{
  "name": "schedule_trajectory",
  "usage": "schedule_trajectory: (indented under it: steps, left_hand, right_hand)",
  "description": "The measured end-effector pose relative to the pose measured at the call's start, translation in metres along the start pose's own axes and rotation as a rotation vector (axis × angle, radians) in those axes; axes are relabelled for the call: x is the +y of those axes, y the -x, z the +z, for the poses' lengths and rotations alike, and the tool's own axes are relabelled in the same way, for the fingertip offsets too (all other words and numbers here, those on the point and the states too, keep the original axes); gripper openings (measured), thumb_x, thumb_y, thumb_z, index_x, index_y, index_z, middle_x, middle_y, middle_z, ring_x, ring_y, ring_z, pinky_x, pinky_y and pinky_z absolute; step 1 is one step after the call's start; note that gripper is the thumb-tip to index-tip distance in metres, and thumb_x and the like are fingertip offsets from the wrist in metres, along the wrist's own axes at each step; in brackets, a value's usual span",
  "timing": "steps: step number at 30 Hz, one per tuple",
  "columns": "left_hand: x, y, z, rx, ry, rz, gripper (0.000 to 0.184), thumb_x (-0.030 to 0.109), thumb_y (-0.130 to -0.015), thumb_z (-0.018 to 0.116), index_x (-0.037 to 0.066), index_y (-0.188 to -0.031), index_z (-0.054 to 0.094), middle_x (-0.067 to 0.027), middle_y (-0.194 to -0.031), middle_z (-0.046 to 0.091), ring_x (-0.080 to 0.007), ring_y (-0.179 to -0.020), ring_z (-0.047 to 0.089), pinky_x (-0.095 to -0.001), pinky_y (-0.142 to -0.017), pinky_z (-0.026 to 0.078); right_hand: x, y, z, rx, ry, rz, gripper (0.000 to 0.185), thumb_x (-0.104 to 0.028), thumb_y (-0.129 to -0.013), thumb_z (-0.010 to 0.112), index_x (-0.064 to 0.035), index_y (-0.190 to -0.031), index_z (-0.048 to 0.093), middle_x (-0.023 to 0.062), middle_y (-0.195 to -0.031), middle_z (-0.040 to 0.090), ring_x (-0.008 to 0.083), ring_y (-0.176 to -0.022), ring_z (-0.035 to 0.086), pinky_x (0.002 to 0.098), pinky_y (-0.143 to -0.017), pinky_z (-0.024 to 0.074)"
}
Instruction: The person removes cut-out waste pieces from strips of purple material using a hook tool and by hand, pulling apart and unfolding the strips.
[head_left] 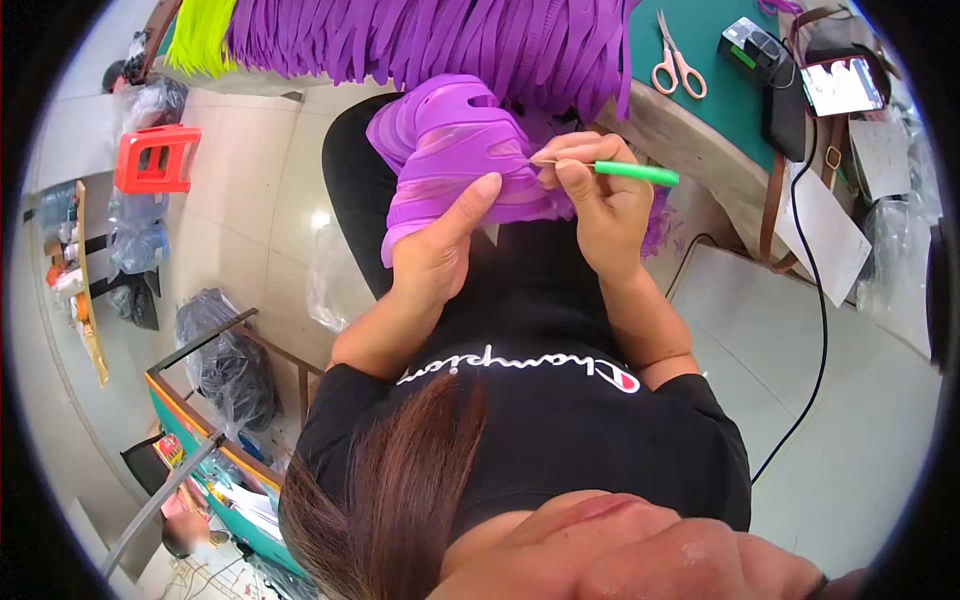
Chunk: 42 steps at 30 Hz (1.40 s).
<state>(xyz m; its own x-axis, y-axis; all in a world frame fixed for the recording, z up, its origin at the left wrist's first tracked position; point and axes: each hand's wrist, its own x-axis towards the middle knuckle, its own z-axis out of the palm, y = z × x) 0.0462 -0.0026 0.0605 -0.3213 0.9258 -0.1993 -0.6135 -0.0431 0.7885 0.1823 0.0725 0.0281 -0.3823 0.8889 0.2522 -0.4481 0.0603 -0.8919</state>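
My left hand point(440, 240) grips a purple, rubbery, strap-like piece point(450, 165) with cut-out slots and translucent bands. The thumb presses on its near side, while the other fingers are hidden beneath it. In my right hand point(605, 205) is a thin pointed tool with a bright green handle point(637, 173), pinched between thumb and fingers. Its metal tip meets the right edge of the purple piece. Whether the tip goes through the material I cannot tell. The piece rests above my lap.
Many purple strips point(430, 40) and some lime-yellow ones point(200, 38) hang over the edge of the green table point(655, 125). Scissors point(678, 60), a small black device point(757, 50) and a phone point(843, 86) lie on the right. A red stool point(157, 160) stands left; a black cable point(822, 300) runs right.
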Motion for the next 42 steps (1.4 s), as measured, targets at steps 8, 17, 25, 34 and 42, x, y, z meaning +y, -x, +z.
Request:
schedule_trajectory:
  steps: [8, 17, 25, 34, 42]
  left_hand:
    - [-0.007, -0.004, -0.007, 0.033, -0.017, 0.038, 0.04, -0.005, -0.083, 0.062, 0.0, -0.121, 0.049, -0.0104, -0.109, 0.06, -0.0182, -0.102, 0.058, -0.0322, -0.092, 0.045]
    - [-0.008, -0.003, -0.006, 0.01, -0.091, 0.086, 0.038, -0.004, -0.083, 0.062, 0.0, -0.119, 0.05, -0.0093, -0.108, 0.061, -0.0171, -0.099, 0.06, -0.0306, -0.087, 0.048]
    - [-0.006, -0.002, -0.005, 0.008, -0.12, 0.09, 0.05, -0.003, -0.083, 0.063, 0.003, -0.129, 0.043, -0.007, -0.115, 0.056, -0.0158, -0.105, 0.056, -0.0302, -0.092, 0.045]
    - [-0.01, -0.004, -0.006, -0.043, -0.203, 0.08, 0.05, -0.002, -0.085, 0.061, 0.003, -0.131, 0.04, -0.0063, -0.117, 0.054, -0.0143, -0.108, 0.053, -0.0287, -0.094, 0.043]
    - [-0.001, -0.002, -0.002, -0.105, -0.28, 0.103, 0.044, -0.001, -0.086, 0.06, 0.003, -0.127, 0.043, -0.0071, -0.114, 0.058, -0.0157, -0.11, 0.054, -0.0298, -0.096, 0.041]
  right_hand:
    - [0.004, -0.005, 0.01, 0.014, -0.01, 0.051, 0.014, -0.011, -0.091, 0.059, 0.0019, -0.089, 0.053, 0.0152, -0.089, 0.062, 0.0137, -0.072, 0.057, 0.0256, -0.067, 0.0471]
    - [0.005, -0.008, 0.008, -0.002, 0.404, -0.158, 0.007, -0.004, -0.083, 0.065, 0.0017, -0.085, 0.061, 0.0101, -0.081, 0.063, 0.0146, -0.07, 0.06, 0.0256, -0.065, 0.0478]
    - [-0.003, -0.022, 0.002, 0.024, 0.439, -0.192, 0.006, -0.005, -0.084, 0.064, 0.0007, -0.085, 0.063, 0.0089, -0.076, 0.063, 0.0172, -0.067, 0.06, 0.0251, -0.063, 0.0479]
    - [-0.005, -0.021, 0.008, -0.082, 0.734, -0.467, 0.016, -0.005, -0.077, 0.069, 0.0002, -0.091, 0.063, 0.0111, -0.079, 0.063, 0.0243, -0.072, 0.063, 0.0294, -0.067, 0.0504]
    - [0.009, -0.019, -0.004, 0.184, 0.393, -0.281, 0.009, -0.009, -0.085, 0.063, -0.002, -0.088, 0.058, 0.0073, -0.08, 0.059, 0.0158, -0.067, 0.058, 0.0278, -0.061, 0.0477]
